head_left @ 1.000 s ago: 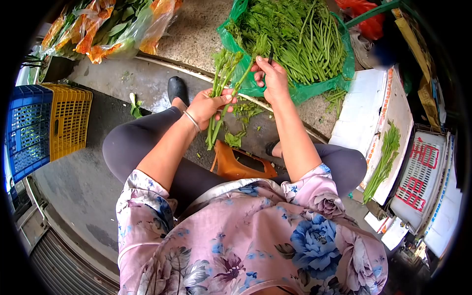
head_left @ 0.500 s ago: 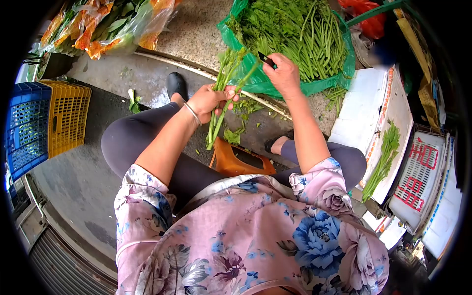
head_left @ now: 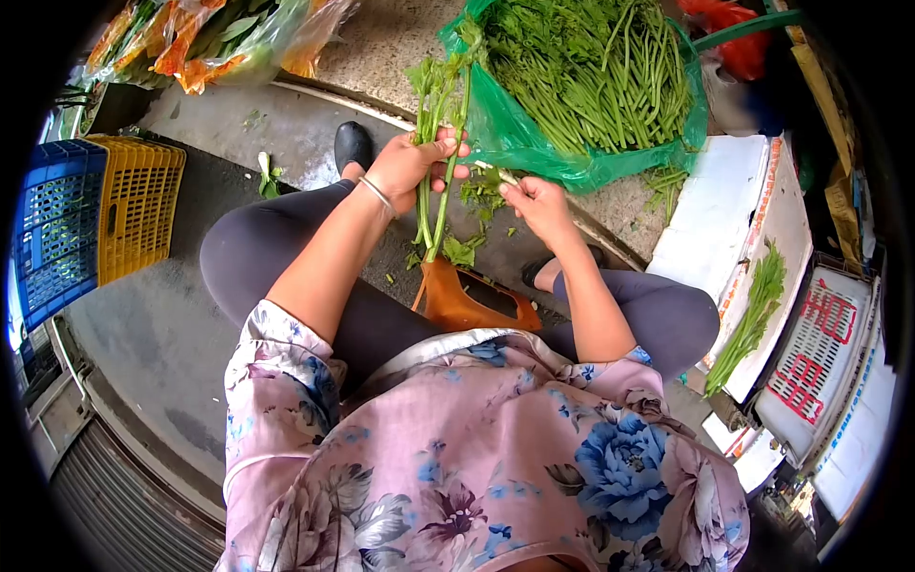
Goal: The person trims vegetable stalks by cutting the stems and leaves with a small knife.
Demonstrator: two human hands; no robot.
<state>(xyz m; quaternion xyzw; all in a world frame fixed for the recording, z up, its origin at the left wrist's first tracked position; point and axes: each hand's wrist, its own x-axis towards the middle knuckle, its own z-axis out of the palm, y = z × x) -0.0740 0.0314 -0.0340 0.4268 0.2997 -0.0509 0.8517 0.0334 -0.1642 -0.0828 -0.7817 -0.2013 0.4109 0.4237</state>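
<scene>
My left hand (head_left: 405, 170) is closed around a small bunch of green leafy stems (head_left: 436, 100), held upright over the ground between my knees. The leafy tops point away from me and the cut ends hang towards me. To the right of the bunch, my right hand (head_left: 538, 205) is pinched on what looks like a small knife (head_left: 498, 173), its thin end pointing left towards the stems. The fingers hide most of it. Beyond both hands, a green plastic bag (head_left: 610, 170) lies open, heaped with the same kind of leafy stems (head_left: 586, 76).
Leaf scraps (head_left: 464, 250) lie on the ground by an orange-brown plastic stool (head_left: 472, 300). Another bunch of stems (head_left: 753, 319) rests on a white foam box (head_left: 710, 205) at right. Blue and yellow crates (head_left: 138, 210) stand at left, and plastic-wrapped greens (head_left: 229, 43) at the back left.
My right hand has come down towards me from beside the stem tops, turning the knife leftwards. The bunch in my left hand stands more upright and has shifted slightly right.
</scene>
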